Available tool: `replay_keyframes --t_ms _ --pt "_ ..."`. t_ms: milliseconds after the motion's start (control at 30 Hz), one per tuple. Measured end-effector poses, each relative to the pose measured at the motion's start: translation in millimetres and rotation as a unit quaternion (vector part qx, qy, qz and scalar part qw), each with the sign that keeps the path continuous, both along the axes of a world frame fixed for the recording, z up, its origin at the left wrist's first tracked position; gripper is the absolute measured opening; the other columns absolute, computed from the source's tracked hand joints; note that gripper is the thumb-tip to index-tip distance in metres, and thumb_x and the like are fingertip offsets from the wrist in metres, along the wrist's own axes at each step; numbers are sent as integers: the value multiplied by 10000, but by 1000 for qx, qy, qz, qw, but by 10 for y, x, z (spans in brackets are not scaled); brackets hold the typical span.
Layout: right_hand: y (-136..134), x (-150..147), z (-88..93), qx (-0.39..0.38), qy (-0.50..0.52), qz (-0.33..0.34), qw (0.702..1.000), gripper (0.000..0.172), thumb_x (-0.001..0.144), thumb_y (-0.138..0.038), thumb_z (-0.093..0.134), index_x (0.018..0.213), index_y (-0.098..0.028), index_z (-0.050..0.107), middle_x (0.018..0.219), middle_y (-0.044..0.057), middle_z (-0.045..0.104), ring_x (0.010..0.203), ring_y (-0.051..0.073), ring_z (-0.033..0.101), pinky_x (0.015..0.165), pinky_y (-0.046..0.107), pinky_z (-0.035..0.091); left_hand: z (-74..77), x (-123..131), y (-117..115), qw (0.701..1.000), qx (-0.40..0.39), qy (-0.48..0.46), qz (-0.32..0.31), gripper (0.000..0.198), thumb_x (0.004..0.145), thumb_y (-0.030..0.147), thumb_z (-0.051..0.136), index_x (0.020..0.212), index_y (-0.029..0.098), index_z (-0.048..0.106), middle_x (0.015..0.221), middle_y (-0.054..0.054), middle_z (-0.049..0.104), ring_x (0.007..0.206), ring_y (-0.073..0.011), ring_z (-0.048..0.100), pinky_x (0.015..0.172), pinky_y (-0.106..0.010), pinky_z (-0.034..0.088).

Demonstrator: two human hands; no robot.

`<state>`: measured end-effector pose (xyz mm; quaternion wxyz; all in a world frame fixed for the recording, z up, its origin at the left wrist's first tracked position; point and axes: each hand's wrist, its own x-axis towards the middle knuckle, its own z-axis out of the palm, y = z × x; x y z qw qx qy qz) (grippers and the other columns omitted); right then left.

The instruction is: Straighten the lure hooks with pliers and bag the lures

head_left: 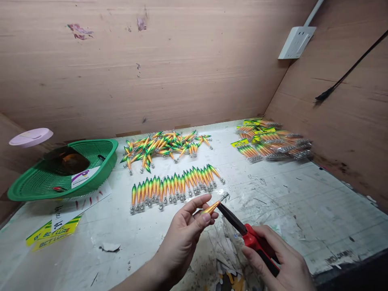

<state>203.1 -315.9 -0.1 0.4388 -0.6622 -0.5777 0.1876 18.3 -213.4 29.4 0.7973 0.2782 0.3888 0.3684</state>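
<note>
Here, my left hand (188, 232) pinches a tapered orange-gold lure with a metal hook crown (211, 208), its other end hidden by my fingers. My right hand (285, 260), cut off below, grips black-and-red metal pliers (250, 236), tips at the lure's hook end. Beyond my left hand lies a row of green-and-orange lures (172, 186); left of it, yellow-green cards (57, 236) read "BCT LURE", the nearby handwriting (57, 216) partly illegible.
</note>
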Motion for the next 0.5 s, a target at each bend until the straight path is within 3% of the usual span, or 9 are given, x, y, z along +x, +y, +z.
replay_keyframes --t_ms 100,267,367,500 --pt "6 -24 12 0 6 -7 1000 196 880 -429 631 962 -253 659 765 -18 677 655 135 682 580 162 557 0 -32 -20 995 83 26 -38 377 707 333 856 1067 277 758 1100 -27 629 907 -124 637 896 -244 478" --pt "22 -17 44 23 -10 32 999 149 889 -359 634 1007 -268 634 796 -26 697 698 138 711 599 156 575 7 -87 -32 960 247 109 -72 256 878 367 673 1128 345 728 1060 -21 582 942 -162 581 854 -268 476" --pt "8 -11 48 31 -17 33 999 150 894 -338 636 1030 -279 612 785 -41 690 675 126 711 581 136 568 2 -106 -28 939 297 156 -79 279 914 360 618 1182 357 697 1057 -22 596 1012 -182 545 962 -308 422" --pt "-13 -19 46 29 -31 35 998 160 903 -341 629 1050 -290 590 766 -53 668 650 110 699 580 122 562 -10 -109 -16 926 321 180 -88 288 948 389 553 1200 338 683 1043 -28 597 1029 -194 532 971 -325 401"
